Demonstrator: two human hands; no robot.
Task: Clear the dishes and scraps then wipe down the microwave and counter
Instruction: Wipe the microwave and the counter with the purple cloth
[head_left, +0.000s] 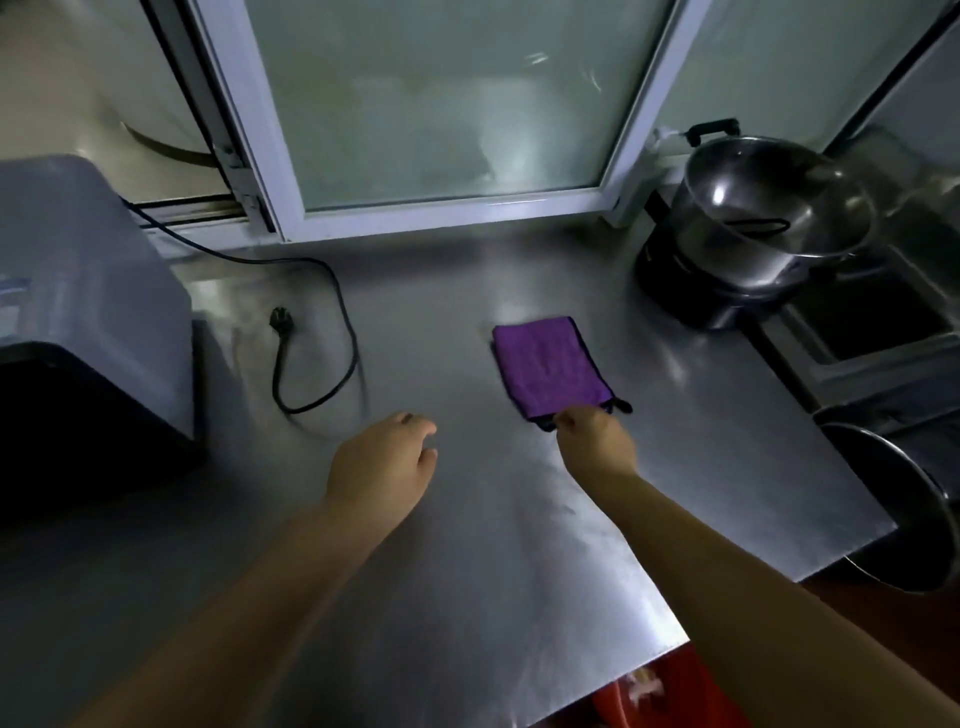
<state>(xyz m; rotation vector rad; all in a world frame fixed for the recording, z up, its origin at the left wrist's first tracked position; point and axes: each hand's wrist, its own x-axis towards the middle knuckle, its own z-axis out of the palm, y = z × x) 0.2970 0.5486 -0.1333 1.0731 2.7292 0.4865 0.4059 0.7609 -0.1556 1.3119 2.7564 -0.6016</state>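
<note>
While lying flat on steel counter (467, 519) right of frame centre, purple cloth (545, 369) is being pinched at near edge by right hand (597, 441). Left hand (382, 462) hovering lower centre, fingers loosely curled, holding nothing. Microwave (88, 291) sitting far left, unplugged cord (311, 332) beside it. Steel pot (763, 213) upper right.

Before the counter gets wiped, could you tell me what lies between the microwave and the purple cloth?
In the head view, a loose black power cord with its plug lies on the steel counter between the microwave and the purple cloth.
</note>
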